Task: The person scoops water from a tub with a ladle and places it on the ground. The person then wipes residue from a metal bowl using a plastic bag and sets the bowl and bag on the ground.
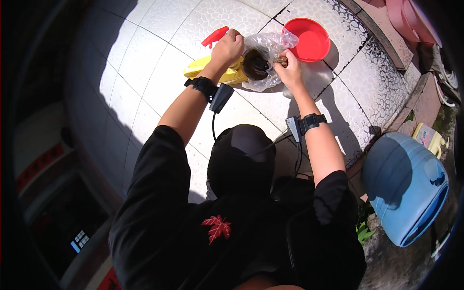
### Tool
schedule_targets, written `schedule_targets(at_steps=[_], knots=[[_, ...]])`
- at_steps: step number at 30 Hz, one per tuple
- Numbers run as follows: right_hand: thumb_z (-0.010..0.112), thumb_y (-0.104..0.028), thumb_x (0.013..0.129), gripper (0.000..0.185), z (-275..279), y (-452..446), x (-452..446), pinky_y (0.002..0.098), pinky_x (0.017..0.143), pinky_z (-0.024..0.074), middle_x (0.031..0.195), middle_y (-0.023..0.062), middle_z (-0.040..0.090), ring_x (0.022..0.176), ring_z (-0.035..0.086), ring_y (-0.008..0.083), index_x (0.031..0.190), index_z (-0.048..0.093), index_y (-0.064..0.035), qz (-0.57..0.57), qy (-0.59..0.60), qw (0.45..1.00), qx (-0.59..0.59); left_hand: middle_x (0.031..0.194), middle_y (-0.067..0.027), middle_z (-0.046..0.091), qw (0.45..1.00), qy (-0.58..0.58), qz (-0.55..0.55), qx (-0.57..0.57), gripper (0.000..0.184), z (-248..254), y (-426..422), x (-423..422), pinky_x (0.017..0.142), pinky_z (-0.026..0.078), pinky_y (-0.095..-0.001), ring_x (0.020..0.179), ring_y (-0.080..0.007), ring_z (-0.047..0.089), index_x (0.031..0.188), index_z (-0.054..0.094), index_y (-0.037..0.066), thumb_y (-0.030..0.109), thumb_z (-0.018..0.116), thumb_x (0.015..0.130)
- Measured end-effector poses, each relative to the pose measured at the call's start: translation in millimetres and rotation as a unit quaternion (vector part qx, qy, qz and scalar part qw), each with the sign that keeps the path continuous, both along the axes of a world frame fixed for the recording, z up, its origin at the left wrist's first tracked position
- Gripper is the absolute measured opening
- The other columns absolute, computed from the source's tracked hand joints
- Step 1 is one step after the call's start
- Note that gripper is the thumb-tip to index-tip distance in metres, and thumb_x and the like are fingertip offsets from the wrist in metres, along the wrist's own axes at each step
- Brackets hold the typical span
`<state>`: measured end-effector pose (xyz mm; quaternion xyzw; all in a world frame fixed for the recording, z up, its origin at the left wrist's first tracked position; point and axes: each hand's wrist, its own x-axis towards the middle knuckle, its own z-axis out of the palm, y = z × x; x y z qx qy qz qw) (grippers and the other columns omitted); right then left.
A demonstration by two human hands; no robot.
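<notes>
My left hand (229,49) is closed, knuckles up, above a yellow plastic item (205,68). A red plastic piece (215,36), shaped like a spray trigger, shows just beyond its fingers; whether I grip it is hidden. To the right, a clear plastic bag (268,44) stands with its mouth open around a dark, rounded interior (255,65). My right hand (289,71) pinches the bag's right edge, with something brown and lumpy (282,60) at the fingertips. A red bowl (309,40) sits just beyond that hand.
White patterned tiles (154,63) make up the sunlit floor. A blue barrel (403,186) lies on its side at the right, beside a pale yellow jug (429,137). A raised edge (382,43) and pink basins (411,19) line the far right.
</notes>
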<state>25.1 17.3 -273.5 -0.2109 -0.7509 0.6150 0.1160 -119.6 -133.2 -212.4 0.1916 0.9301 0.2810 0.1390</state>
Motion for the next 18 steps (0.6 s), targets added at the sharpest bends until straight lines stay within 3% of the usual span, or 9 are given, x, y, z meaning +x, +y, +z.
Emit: schedule_targets(at_steps=[8,11,13,18], knots=[[0.065,-0.009,0.069,0.025,-14,10,-11,0.0309,0.064,0.0462,0.073,0.0085,0.059,0.066,0.057,0.0162,0.088,0.052,-0.0021,0.007,0.052,0.997,-0.05,0.092,-0.0236,0.062,0.998,0.057,-0.003,0.008,0.035,-11,4,2,0.082,0.045,-0.0449,0.091,-0.0399,0.059,0.1,0.055,0.001,0.026,0.035,0.087],[0.065,-0.009,0.069,0.025,-15,14,-9,0.0304,0.065,0.046,0.074,0.0085,0.058,0.068,0.056,0.0155,0.088,0.051,-0.0022,0.007,0.048,0.997,-0.059,0.093,-0.0232,0.062,0.999,0.045,-0.004,0.029,0.035,-4,4,2,0.082,0.045,-0.0446,0.091,-0.0392,0.059,0.099,0.055,0.001,0.027,0.036,0.087],[0.065,-0.009,0.069,0.025,-18,16,-8,0.03,0.066,0.0459,0.074,0.0086,0.058,0.069,0.056,0.0152,0.088,0.051,-0.0022,0.005,0.05,0.997,-0.063,0.095,-0.0227,0.062,0.999,-0.021,0.024,0.032,0.034,6,-3,0,0.082,0.045,-0.044,0.093,-0.0386,0.058,0.099,0.055,0.001,0.027,0.036,0.088],[0.064,-0.01,0.07,0.025,-4,14,-9,0.0291,0.067,0.0461,0.076,0.0071,0.058,0.071,0.057,0.0136,0.09,0.052,-0.0019,0.032,0.065,0.997,0.005,0.097,-0.0215,0.062,0.999,0.032,0.027,0.03,0.034,6,-3,2,0.083,0.044,-0.0442,0.093,-0.0377,0.059,0.098,0.056,0.002,0.028,0.036,0.089]])
